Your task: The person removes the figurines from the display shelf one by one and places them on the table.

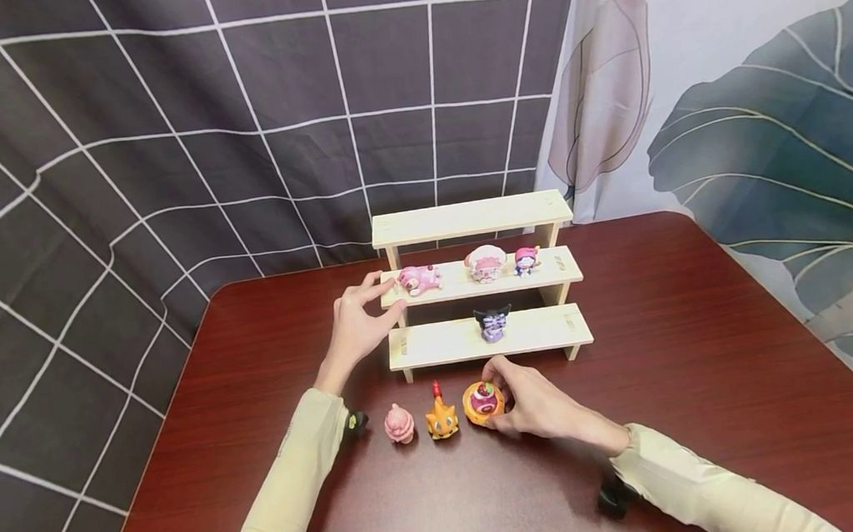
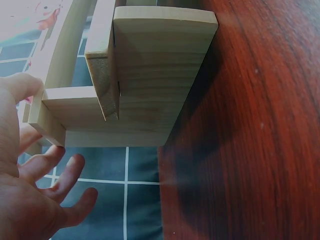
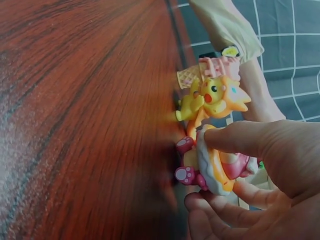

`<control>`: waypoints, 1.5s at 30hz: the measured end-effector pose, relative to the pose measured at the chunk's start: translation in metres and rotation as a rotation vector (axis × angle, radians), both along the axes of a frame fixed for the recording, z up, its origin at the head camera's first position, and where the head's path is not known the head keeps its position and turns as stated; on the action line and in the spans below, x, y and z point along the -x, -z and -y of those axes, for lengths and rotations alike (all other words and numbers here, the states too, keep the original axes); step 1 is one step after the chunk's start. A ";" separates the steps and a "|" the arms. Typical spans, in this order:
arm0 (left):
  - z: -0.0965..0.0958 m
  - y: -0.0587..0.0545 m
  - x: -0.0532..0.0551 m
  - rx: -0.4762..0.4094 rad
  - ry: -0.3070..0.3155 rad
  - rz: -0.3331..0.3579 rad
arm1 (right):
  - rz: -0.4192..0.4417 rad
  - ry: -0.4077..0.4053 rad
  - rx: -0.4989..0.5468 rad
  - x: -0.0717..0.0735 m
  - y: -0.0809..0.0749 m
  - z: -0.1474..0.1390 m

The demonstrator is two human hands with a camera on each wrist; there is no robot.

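Note:
My left hand (image 1: pixel 361 319) is at the left end of the shelf stand's middle tier, thumb and index finger extended beside a pink bear figurine (image 1: pixel 420 280) lying there. In the left wrist view, the thumb lies over the tier's end and the other fingers are spread loosely. With thumb and fingers, my right hand (image 1: pixel 538 399) grips a tart-shaped figurine (image 1: pixel 481 402) on the table; pink paws (image 3: pixel 185 175) show under its wavy rim. To its left are an orange-hooded figurine (image 1: pixel 442 419) with a yellow body and a pink ice-cream cone figurine (image 1: pixel 399 424).
The wooden three-tier shelf stand (image 1: pixel 468 217) stands towards the back of the red-brown table (image 1: pixel 267 345). A white-and-pink figurine (image 1: pixel 486 263) and a small pink-capped figurine (image 1: pixel 526 261) share the middle tier. A black-and-purple figurine (image 1: pixel 492 324) is on the lowest. Behind hangs a dark grid curtain (image 1: pixel 269 78).

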State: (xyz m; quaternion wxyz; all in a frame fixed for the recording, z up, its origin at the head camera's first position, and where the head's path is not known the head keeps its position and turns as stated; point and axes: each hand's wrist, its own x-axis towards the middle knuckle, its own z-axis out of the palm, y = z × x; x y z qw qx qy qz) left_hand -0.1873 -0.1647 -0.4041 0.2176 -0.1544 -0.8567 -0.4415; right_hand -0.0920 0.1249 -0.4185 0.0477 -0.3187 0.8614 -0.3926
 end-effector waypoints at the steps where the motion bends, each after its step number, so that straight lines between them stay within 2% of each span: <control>1: 0.000 0.000 0.000 0.001 0.000 0.000 | -0.001 -0.003 0.000 0.000 0.000 0.000; 14: 0.000 -0.001 -0.001 0.006 0.000 0.005 | 0.004 -0.012 -0.013 0.002 -0.001 -0.001; 19: 0.000 -0.002 -0.002 0.002 0.004 0.009 | -0.013 0.017 -0.019 0.000 -0.003 -0.008; 25: 0.000 -0.002 -0.002 0.003 -0.002 0.006 | -0.110 0.049 -0.041 -0.003 -0.014 -0.025; 29: 0.000 -0.002 -0.001 0.002 -0.001 0.001 | -0.119 0.068 -0.020 0.000 -0.025 -0.037; 33: 0.001 -0.001 -0.002 0.003 -0.005 0.004 | -0.123 0.135 0.048 0.009 -0.038 -0.047; 41: 0.001 -0.001 0.000 0.003 -0.006 0.006 | -0.340 0.325 0.156 0.041 -0.066 -0.067; 45: 0.000 -0.001 -0.001 0.006 -0.007 0.003 | -0.377 0.379 0.179 0.057 -0.073 -0.076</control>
